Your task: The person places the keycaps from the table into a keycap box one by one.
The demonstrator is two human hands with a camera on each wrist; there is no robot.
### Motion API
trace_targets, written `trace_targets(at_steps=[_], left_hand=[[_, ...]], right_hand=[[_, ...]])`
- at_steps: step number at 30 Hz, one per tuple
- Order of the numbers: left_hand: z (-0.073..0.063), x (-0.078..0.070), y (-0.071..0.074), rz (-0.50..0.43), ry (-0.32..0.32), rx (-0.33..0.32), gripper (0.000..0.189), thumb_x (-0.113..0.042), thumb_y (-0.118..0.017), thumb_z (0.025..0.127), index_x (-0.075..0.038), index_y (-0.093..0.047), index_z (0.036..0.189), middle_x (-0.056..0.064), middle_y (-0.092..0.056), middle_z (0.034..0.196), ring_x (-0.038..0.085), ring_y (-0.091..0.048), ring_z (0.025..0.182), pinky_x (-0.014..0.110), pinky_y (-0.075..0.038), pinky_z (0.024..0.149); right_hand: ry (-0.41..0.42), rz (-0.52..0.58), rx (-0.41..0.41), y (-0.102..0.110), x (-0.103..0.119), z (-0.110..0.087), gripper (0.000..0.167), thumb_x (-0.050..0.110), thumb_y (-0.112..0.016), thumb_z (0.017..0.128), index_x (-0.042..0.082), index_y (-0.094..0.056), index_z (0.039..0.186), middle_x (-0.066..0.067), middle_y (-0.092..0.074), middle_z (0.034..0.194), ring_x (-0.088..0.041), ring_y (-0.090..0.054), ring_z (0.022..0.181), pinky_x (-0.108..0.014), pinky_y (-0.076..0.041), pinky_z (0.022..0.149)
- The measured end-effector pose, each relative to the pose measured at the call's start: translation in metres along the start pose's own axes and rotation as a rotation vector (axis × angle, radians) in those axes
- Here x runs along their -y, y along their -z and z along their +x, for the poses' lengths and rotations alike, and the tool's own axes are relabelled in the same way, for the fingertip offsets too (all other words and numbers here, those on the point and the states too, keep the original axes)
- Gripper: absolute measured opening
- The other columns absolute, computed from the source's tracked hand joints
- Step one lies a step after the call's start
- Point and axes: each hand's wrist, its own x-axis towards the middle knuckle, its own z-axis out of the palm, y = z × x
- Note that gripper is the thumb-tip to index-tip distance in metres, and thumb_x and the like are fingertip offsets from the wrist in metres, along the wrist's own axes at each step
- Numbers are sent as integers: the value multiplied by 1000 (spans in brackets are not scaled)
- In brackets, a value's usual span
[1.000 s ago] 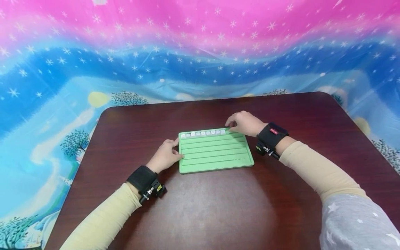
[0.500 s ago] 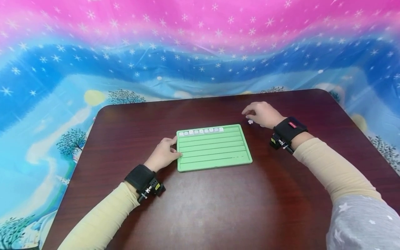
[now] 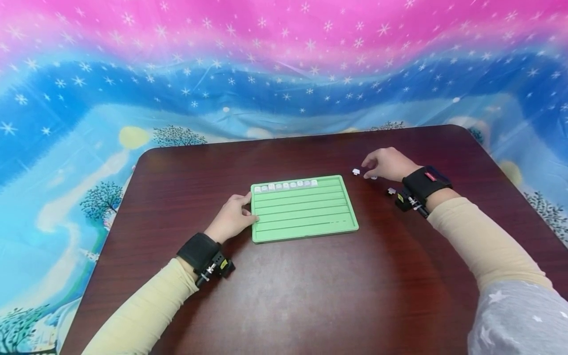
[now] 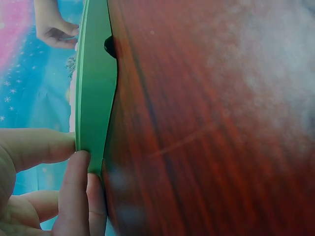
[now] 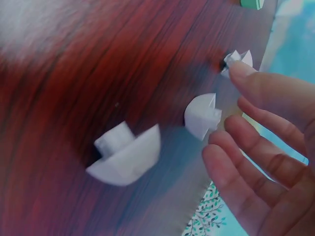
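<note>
A flat green tray with ridged rows lies mid-table, several small white keycap-like pieces lined up along its far row. Thumb and fingers of my left hand grip the tray's left end; the left wrist view shows them on its green edge. To the tray's right, my right hand hovers among loose white pieces, thumb and fingers apart. In the right wrist view, one piece with a square stub lies nearest, another piece by the fingertips. The thumb overlaps a third piece; contact is unclear.
The dark reddish-brown table has rounded far corners. Right behind its far edge hangs a pink and blue snowflake cloth. A loose white piece sits close to the right wrist's camera mount.
My right hand has moved off the tray's far right corner, out to the right, to the loose white pieces. My left hand keeps its hold on the tray.
</note>
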Motion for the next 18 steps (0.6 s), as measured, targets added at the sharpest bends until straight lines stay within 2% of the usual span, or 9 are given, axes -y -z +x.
trace_targets(at_steps=[6,13,18], left_hand=[[1,2,0,-3,2,-4,78,-11,-72,96,2,-27,159,26,-41,148,25,-60,99,34,-48,79],[1,3,-2,3,-7,-6,78,-11,-72,96,3,-27,159,27,-40,148,25,-61,100,34,-49,79],[1,3,-2,-10,-5,-9,78,-10,-73,96,1,-28,159,26,-40,148,24,-61,100,34,-49,80]], right_hand=[[-29,2,35,-1,-7,-5,28,5,-77,89,-5,-73,116,-22,-69,107,-38,-62,101,-52,-51,84],[-40,6,59,-3,-14,-9,23,3,-72,93,-5,-73,115,-20,-69,105,-35,-64,96,-51,-53,81],[-39,25,23,-3,-16,-11,18,0,-71,93,-4,-73,111,-18,-70,101,-35,-64,94,-51,-51,81]])
